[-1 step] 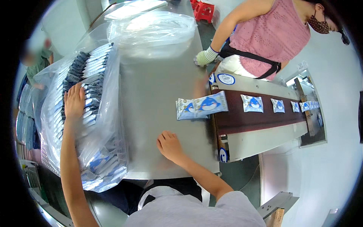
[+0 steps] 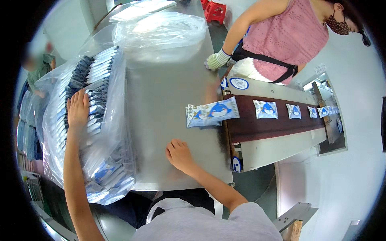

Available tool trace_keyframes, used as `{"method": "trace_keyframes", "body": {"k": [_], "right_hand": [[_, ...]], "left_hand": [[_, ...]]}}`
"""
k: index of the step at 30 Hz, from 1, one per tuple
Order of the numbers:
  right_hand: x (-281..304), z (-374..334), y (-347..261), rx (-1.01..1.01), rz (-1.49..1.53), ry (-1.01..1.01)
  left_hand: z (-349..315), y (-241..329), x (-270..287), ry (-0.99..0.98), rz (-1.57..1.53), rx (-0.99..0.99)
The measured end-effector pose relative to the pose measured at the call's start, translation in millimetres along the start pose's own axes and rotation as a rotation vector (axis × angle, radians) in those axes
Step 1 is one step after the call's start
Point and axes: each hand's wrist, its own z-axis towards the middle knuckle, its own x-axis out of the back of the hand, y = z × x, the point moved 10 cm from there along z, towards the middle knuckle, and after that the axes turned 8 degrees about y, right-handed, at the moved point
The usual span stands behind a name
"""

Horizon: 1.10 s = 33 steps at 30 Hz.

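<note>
My left hand [image 2: 78, 108] lies flat on rows of small blue-and-white sealed packets [image 2: 100, 74], its fingers stretched out. These packets stand on edge, packed tightly in a large clear plastic bag [image 2: 120, 116] at the left. My right hand [image 2: 179, 154] rests on the metal table [image 2: 157, 100] with fingers slightly bent and nothing in them. Beyond it, several overlapping packets [image 2: 219, 110] with a blue cartoon whale lie at the belt's end, partly on the table. What lies under my left palm is hidden.
A dark red conveyor belt [image 2: 247, 124] at the right carries a line of single packets [image 2: 265, 109]. Folded clear plastic bags [image 2: 161, 32] lie at the table's far end. A co-worker's striped glove [image 2: 218, 60] is by the table's right edge. Red stools [image 2: 215, 12] stand behind.
The packets on the belt have shifted very slightly left, toward the table. Both my hands stay in place; the whole view has moved a little.
</note>
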Motion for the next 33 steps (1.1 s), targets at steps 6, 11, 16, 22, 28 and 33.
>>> {"method": "trace_keyframes", "body": {"k": [6,11,16,22,28,33], "right_hand": [[2.4,3.4,-0.2,-0.035,0.047,-0.044],[62.2,39.6,33.8,-0.269,0.405,-0.212],[199.8,104.6,186.9,-0.148,-0.084,0.037],[249.2,32.1,417.9,-0.544,-0.683,-0.780],[205.8,63.4,358.2,-0.352,-0.705,-1.041],[111.2,136.0,227.1,0.024,0.057,-0.906]], "left_hand": [[0.9,4.5,4.3,-0.042,-0.010,-0.002],[-1.5,1.0,-3.4,-0.044,0.015,-0.006],[-0.5,1.5,-4.5,-0.092,0.112,-0.031],[-2.4,0.7,1.2,-0.047,-0.003,0.039],[-0.5,11.0,11.6,0.036,0.001,0.007],[-3.0,6.5,16.0,-0.008,0.005,0.029]]}}
